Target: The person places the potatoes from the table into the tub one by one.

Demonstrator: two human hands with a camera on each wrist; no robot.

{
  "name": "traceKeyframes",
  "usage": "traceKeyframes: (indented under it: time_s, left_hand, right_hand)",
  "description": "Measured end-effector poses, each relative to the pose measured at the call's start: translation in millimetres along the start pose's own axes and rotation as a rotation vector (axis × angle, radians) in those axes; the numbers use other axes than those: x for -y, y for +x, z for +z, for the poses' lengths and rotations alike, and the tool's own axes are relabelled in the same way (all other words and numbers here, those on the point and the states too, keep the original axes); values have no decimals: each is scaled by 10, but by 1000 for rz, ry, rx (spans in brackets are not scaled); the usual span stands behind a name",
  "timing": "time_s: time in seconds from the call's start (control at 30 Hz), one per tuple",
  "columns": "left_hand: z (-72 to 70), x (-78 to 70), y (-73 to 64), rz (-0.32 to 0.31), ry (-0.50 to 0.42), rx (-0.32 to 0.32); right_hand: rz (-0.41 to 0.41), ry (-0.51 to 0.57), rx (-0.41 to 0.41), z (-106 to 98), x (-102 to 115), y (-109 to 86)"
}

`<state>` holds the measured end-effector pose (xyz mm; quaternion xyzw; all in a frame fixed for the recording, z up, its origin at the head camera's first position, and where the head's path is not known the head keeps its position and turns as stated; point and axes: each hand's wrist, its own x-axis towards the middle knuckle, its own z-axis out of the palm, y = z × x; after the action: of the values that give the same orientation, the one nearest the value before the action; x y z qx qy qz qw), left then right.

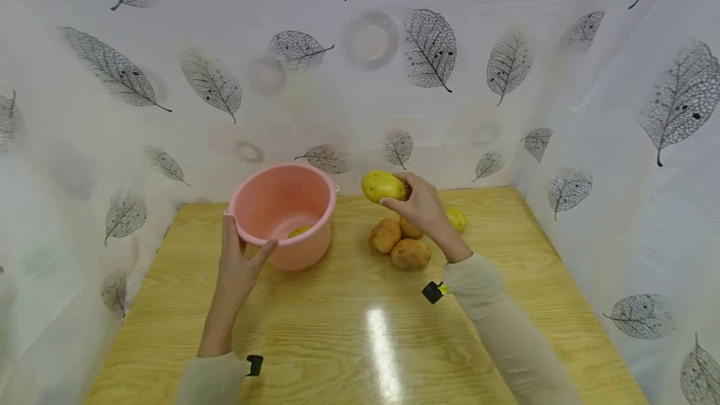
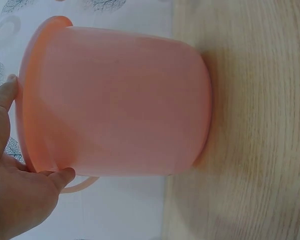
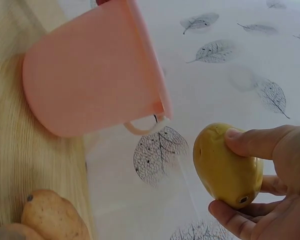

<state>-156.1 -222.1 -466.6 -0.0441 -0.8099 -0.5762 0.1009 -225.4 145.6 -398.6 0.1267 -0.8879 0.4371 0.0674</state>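
— reaching in from the near edge, a left sleeve (image 1: 212, 383) and a right sleeve (image 1: 512, 324) are covering the forearms, and a small black block (image 1: 255, 365) is sitting by the left cuff, a second black block (image 1: 432, 292) by the right.

— and what are the arms stretching over?

— a wood-grain table (image 1: 315, 330), which is catching a white streak of light.

— is the left hand (image 1: 237, 267) gripping anything?

— yes, it is holding the near left rim of a pink bucket (image 1: 304, 252), its thumb pressing near the rim and its fingers spreading along it.

— what is lying to the right?

— three brown potatoes (image 1: 410, 254) are huddling on the table, well apart from the bucket, one partly hiding behind the right hand (image 1: 419, 205).

— is that hand holding something too?

— its thumb and fingers are pinching a yellow oval piece of produce (image 1: 379, 187), which is hanging in the air above the potatoes, right of the bucket and apart from it.

— are others showing?

— a second yellow piece (image 1: 300, 230) is lying inside the bucket, the rim partly hiding it, and a third yellow piece (image 1: 457, 220) is resting beyond the right wrist.

— and farthest off?

— a white curtain (image 1: 315, 102) is hanging behind the table, bearing dark leaf prints (image 1: 432, 47).
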Motion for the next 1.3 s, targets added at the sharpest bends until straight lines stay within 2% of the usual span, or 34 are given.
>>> traceKeyframes:
  time_s: [0.23,0.47,0.7,0.83,1.1,1.3]
  left_hand:
    - [18,-8,12,-22,-1,-7]
    - [16,-6,20,2,-12,-13]
    - [25,-27,10,-7,4,-11]
    - [24,-37,8,-4,6,-15]
    - [19,-14,15,-47,-1,-8]
    - [21,-38,-4,-28,-5,-2]
  right_hand:
    - [-16,12,43,204,137,109]
    - [-73,30,63,404,331,220]
    - [-106,24,105,596,506,306]
    - [-109,13,139,708,608,353]
    - [-123,3,197,982,788,414]
    - [-127,-4,223,1115,872,450]
